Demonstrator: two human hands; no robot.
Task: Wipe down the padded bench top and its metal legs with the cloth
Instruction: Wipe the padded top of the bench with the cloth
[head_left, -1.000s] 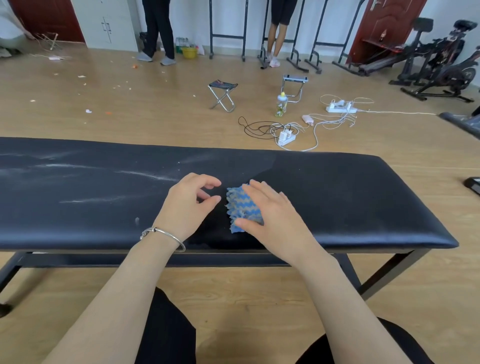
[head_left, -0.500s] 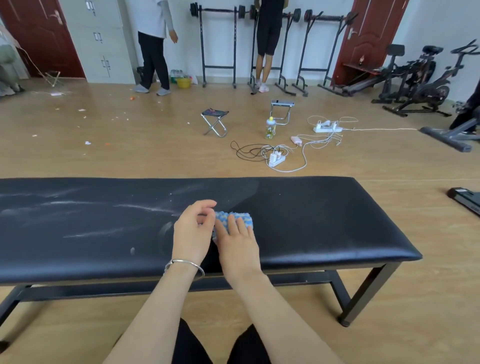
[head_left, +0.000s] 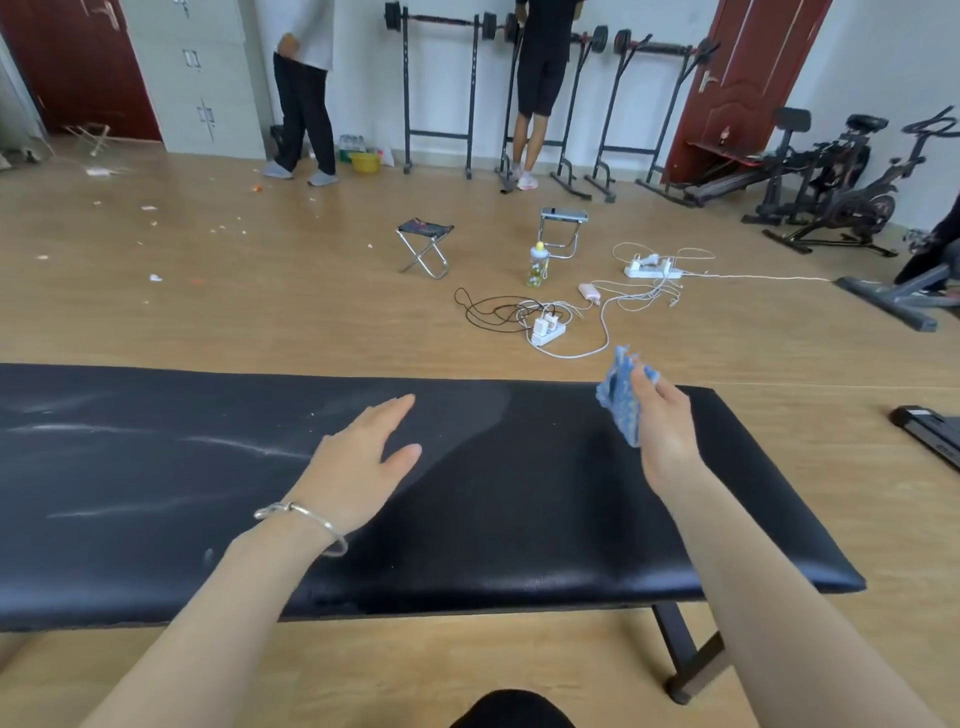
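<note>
One long black table (head_left: 156, 519) ran left to right, its pale dust streaks (head_left: 234, 444) all on the left half. The left grip (head_left: 363, 462) was open and flat over mid-table, nearer them; the right grip (head_left: 665, 431), raised over the far right, pinched the cloth (head_left: 618, 400).

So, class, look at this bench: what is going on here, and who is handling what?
A person is cleaning a black padded bench top. The right hand pinches a blue cloth above the pad's far right part. The left hand is open with straight fingers over the middle. White dusty streaks cover the left part, while the right part looks darker and cleaner. One metal leg shows below, with neither hand on it.
</note>
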